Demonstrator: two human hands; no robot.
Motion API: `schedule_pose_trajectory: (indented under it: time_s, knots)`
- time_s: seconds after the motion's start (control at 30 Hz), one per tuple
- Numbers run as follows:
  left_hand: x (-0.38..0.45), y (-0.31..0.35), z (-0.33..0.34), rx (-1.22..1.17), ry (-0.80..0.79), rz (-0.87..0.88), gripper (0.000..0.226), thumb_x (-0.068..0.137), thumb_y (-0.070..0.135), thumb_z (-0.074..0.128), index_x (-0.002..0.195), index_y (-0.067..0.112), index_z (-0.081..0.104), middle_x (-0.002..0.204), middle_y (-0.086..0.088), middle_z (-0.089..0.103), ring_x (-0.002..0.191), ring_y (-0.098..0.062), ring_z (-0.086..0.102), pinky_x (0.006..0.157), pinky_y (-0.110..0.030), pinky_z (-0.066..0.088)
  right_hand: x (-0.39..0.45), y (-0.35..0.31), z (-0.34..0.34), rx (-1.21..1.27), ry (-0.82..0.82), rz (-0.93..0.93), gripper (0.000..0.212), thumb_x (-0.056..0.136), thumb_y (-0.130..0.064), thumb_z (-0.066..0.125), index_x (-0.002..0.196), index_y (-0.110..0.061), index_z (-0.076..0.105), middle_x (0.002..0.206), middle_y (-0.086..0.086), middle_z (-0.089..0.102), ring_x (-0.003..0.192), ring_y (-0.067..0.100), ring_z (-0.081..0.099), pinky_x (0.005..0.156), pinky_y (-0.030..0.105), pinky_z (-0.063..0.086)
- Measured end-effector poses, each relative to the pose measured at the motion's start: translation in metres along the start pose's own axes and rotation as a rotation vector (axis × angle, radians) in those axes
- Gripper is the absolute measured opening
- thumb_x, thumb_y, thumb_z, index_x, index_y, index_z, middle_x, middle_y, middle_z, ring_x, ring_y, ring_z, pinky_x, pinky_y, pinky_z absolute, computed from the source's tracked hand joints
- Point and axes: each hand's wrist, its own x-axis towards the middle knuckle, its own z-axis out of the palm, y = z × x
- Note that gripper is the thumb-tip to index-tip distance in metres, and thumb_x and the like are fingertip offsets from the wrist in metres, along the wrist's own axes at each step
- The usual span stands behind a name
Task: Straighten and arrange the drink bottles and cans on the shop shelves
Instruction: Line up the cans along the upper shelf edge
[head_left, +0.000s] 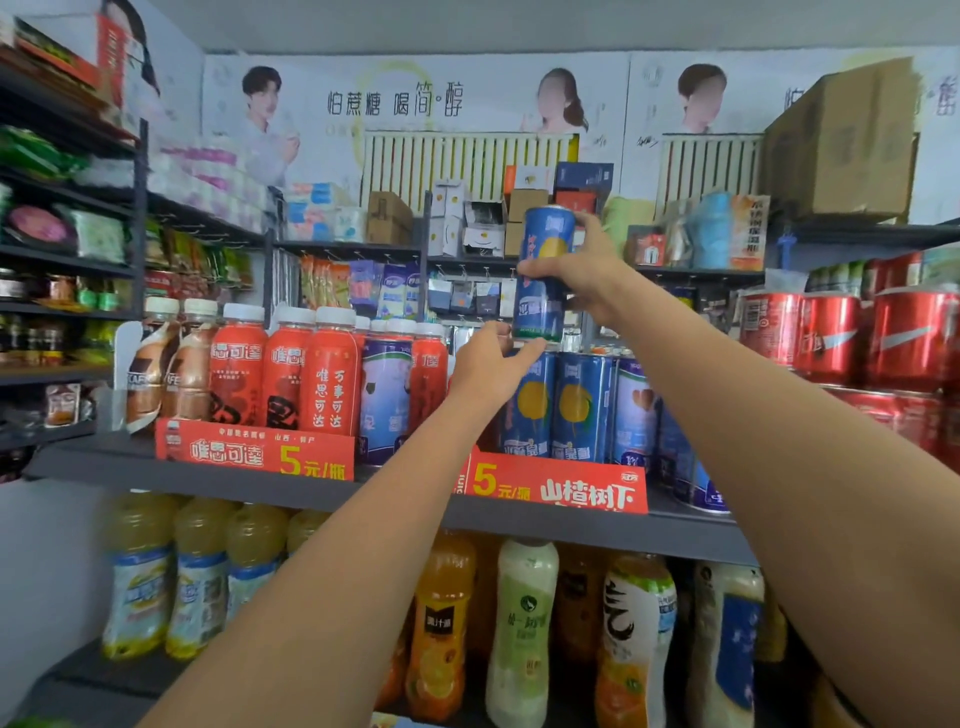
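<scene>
At twelve o'clock: right hand (584, 270) fingers wrap blue can (545, 273); left hand (491, 364) pinches lower can (527, 405). Seat squarely, label outward.

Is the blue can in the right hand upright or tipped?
Roughly upright: blue can leans slightly, rim uppermost, gripped by the right hand.

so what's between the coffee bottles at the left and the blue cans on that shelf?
Head view: between the coffee bottles and blue cans stand red bottles, white-capped, one purple-labelled bottle among them, and the left hand.
</scene>
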Motion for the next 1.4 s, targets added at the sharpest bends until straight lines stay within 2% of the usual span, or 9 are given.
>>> schedule_pose_trajectory:
  time_s: [0.2,0.5,0.67,0.77,0.93,1.03,1.13,1.27,1.4]
  knots:
    - [0.009,0.001,-0.006,-0.151,-0.027,-0.113,0.037,0.1,0.036,0.034,0.118,0.011,0.055,0.109,0.0,0.055,0.103,-0.015,0.045,0.083,-0.026,0.034,0.019,0.022,0.002,-0.058,0.106,0.036,0.072,0.067,-0.009,0.082,0.126,-0.01,0.04,0.123,0.012,0.055,0.107,0.028,0.058,0.092,0.046,0.051]
    - [0.015,-0.004,0.008,-0.271,-0.091,-0.304,0.062,0.097,0.053,0.022,0.137,0.011,0.043,0.142,-0.011,0.044,0.13,-0.026,0.041,0.113,-0.042,0.027,0.03,0.028,0.008,-0.097,-0.014,0.101,0.06,0.072,-0.014,0.08,0.12,-0.006,0.045,0.117,0.015,0.06,0.1,0.028,0.062,0.082,0.042,0.054]
    - [0.017,-0.005,0.009,-0.196,-0.06,-0.279,0.065,0.095,0.056,0.021,0.133,0.011,0.048,0.131,-0.01,0.054,0.12,-0.027,0.049,0.105,-0.039,0.034,0.018,0.03,0.0,-0.251,-0.19,0.189,0.044,0.08,-0.018,0.073,0.114,-0.007,0.049,0.1,0.009,0.06,0.079,0.021,0.058,0.067,0.039,0.05]
    - [0.016,-0.004,0.009,-0.129,-0.057,-0.248,0.06,0.099,0.049,0.02,0.134,0.01,0.047,0.118,-0.007,0.054,0.108,-0.022,0.049,0.088,-0.031,0.032,0.016,0.031,-0.005,-0.224,-0.262,0.207,0.044,0.079,-0.012,0.073,0.117,-0.007,0.052,0.108,0.011,0.062,0.092,0.026,0.06,0.072,0.041,0.05]
    - [0.009,-0.001,0.011,-0.099,-0.038,-0.204,0.055,0.1,0.045,0.022,0.133,0.007,0.045,0.117,-0.006,0.051,0.103,-0.02,0.044,0.089,-0.032,0.031,0.013,0.037,0.0,-0.12,-0.136,0.148,0.044,0.075,-0.006,0.075,0.111,-0.008,0.051,0.095,0.008,0.062,0.079,0.021,0.059,0.061,0.033,0.051]
    - [0.005,-0.003,0.001,-0.15,0.01,-0.089,0.048,0.101,0.041,0.028,0.14,0.015,0.037,0.139,-0.003,0.045,0.125,-0.017,0.041,0.101,-0.032,0.029,0.016,0.032,0.002,0.098,-0.042,0.006,0.041,0.072,0.001,0.074,0.1,-0.014,0.046,0.092,0.003,0.06,0.086,0.021,0.058,0.069,0.032,0.052]
    - [0.003,0.0,-0.022,-0.243,0.158,-0.001,0.052,0.098,0.033,0.041,0.145,0.018,0.026,0.147,-0.002,0.036,0.127,-0.011,0.038,0.096,-0.024,0.028,0.013,0.013,0.004,0.03,-0.1,-0.063,0.038,0.072,-0.006,0.076,0.098,-0.014,0.05,0.087,-0.001,0.06,0.081,0.015,0.058,0.069,0.027,0.051]
    - [0.001,0.001,-0.037,-0.123,0.046,0.06,0.066,0.09,0.025,0.06,0.145,0.016,0.025,0.145,-0.005,0.037,0.131,-0.018,0.04,0.091,-0.018,0.034,-0.004,0.004,0.021,-0.151,-0.263,-0.09,0.025,0.072,-0.012,0.079,0.083,-0.014,0.056,0.075,-0.004,0.059,0.066,0.007,0.054,0.05,0.01,0.044]
    - [0.001,0.0,-0.044,0.129,0.048,0.126,0.051,0.09,0.021,0.061,0.135,0.008,0.04,0.131,-0.007,0.051,0.122,-0.022,0.048,0.075,-0.018,0.036,-0.007,0.014,0.035,-0.212,-0.309,-0.103,0.052,0.061,-0.017,0.086,0.102,0.002,0.06,0.09,0.01,0.064,0.084,0.022,0.061,0.084,0.044,0.053]
